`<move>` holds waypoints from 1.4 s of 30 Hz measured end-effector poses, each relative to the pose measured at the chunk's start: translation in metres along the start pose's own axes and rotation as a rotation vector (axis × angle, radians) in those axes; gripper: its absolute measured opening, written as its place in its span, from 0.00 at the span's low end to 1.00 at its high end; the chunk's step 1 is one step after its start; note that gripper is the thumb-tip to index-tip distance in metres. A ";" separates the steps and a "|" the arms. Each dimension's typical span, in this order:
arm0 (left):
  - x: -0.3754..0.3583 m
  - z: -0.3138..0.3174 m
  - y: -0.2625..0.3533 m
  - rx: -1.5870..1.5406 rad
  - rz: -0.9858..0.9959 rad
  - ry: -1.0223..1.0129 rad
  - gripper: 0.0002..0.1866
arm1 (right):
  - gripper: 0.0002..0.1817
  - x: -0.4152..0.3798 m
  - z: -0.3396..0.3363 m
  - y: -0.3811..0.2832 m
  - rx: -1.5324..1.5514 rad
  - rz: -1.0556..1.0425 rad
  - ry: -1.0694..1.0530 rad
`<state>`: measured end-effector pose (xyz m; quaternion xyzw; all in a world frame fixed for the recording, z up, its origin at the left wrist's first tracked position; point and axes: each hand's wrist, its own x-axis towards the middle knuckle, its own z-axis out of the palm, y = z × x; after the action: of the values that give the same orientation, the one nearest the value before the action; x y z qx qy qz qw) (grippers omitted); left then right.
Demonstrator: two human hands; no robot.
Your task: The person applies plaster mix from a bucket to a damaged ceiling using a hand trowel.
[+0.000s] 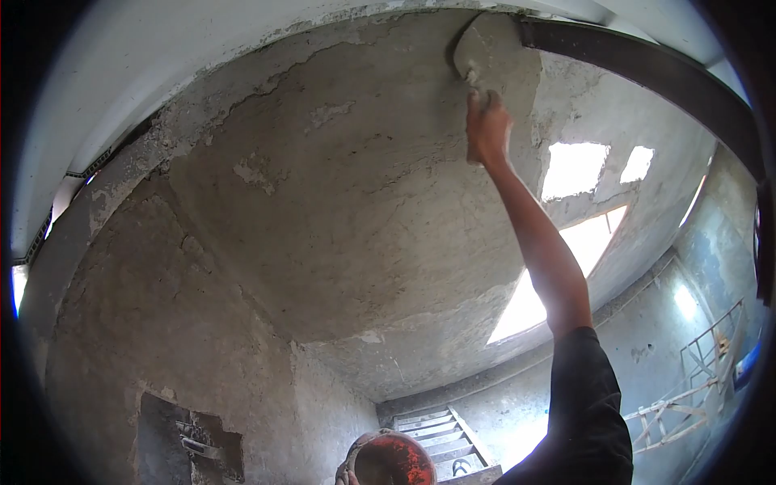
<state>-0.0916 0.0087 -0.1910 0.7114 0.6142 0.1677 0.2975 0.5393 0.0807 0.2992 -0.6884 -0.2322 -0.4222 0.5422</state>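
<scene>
My right hand (pixel 489 129) is raised high at the end of an outstretched arm, its fingers wrapped round the handle of a trowel (pixel 478 50). The trowel's blade lies against the upper part of the plastered wall (pixel 364 186), close to the end of a dark curved beam. At the bottom edge, my left hand (pixel 347 477) grips the rim of a red bucket (pixel 414 462) smeared with grey; only part of this hand shows. Grey material is visible inside the bucket, which the frame's lower edge cuts off.
The dark beam (pixel 647 69) curves along the upper right. Bright openings (pixel 574 171) pierce the wall beside my forearm. Below stands a ladder (pixel 440 436). A metal frame (pixel 687 412) is at the lower right. A dark recess (pixel 182 444) is in the lower left wall.
</scene>
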 end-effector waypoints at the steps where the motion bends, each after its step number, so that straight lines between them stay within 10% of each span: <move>1: -0.003 -0.014 0.023 0.017 -0.017 -0.014 0.25 | 0.24 -0.004 0.005 -0.011 0.001 -0.003 0.001; 12: 0.017 0.086 -0.123 -0.180 0.091 0.167 0.27 | 0.20 -0.064 0.004 -0.050 0.045 -0.297 -0.564; 15: 0.014 0.089 -0.137 -0.086 0.057 0.109 0.26 | 0.25 -0.063 0.008 -0.014 0.116 -0.244 -0.308; 17: 0.001 0.027 -0.044 -0.044 0.024 0.073 0.26 | 0.25 -0.047 -0.031 -0.040 0.156 0.257 -0.357; 23: 0.017 0.105 -0.150 -0.221 0.002 0.091 0.25 | 0.26 -0.009 -0.006 0.008 0.092 0.092 -0.088; 29: -0.010 -0.033 0.051 -0.046 -0.031 0.002 0.26 | 0.19 -0.065 0.021 -0.041 0.160 -0.147 -0.378; 33: -0.007 -0.028 0.029 0.041 -0.080 -0.077 0.26 | 0.24 -0.070 0.005 -0.048 0.268 -0.222 -0.517; 42: -0.006 -0.027 0.034 0.029 -0.096 -0.066 0.27 | 0.25 -0.003 -0.012 0.015 -0.045 0.083 -0.027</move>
<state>-0.0826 0.0059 -0.1480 0.6904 0.6399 0.1208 0.3151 0.5454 0.0649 0.2886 -0.7150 -0.2013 -0.3950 0.5406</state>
